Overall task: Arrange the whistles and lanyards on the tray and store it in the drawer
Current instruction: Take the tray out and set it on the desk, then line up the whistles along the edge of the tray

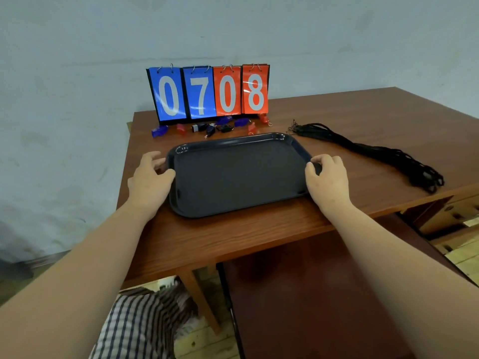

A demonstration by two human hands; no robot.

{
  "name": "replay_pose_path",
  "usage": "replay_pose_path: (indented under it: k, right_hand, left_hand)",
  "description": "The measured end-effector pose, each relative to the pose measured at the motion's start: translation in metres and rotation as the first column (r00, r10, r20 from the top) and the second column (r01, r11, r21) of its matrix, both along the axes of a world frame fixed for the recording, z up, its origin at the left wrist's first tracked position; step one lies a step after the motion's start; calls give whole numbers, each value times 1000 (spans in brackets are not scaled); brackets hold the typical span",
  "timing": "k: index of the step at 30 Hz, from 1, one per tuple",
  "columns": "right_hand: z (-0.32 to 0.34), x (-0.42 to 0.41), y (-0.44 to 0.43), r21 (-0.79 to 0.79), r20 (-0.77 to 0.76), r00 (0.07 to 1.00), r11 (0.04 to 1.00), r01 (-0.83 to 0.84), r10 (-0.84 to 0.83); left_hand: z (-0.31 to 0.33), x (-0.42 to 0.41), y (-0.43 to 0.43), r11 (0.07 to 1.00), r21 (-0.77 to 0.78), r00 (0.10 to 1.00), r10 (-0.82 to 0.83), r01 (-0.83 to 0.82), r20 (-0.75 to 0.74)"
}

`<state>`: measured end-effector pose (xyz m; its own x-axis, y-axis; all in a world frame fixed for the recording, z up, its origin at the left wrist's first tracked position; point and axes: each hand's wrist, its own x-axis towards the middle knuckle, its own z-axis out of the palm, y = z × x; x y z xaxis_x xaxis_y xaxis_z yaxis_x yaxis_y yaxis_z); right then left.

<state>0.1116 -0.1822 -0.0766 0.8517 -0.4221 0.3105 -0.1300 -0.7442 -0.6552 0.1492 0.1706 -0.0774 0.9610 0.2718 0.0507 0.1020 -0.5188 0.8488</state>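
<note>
Left hand [150, 177] and right hand [328, 177] each curl fingers over a short edge of the dark tray [233, 177], which lies bare on the desk [259, 229]. Whistles [207, 128] sit just behind it, lanyards [375, 151] to the right (loose bundle). My worry: pushing the tray back would scatter the whistles.

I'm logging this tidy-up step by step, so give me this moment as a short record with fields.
tray: dark, holds nothing, flat on the table
left hand: grips tray's left rim
right hand: grips tray's right rim
whistles: blue, red, black, scattered behind tray, before the scoreboard
lanyards: black bundle on table, right of tray
scoreboard: upright, reads 07 08
</note>
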Motion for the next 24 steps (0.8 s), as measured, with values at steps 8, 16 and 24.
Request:
replay_pose_path:
  k: [8,16,24]
  right_hand:
    - [3,-1,1,-96,4,1000,995,23,-22]
    - [39,49,45,-332,16,1000,943,-9,15]
    - [29,168,157,-230,-67,936,907,-353,347]
  left_hand:
    - [12,21,2,999,52,1000,11,-10,-22]
    - [17,54,-2,991,7,990,137,-136,-27]
    - [4,74,1,977,166,991,135,-136,16]
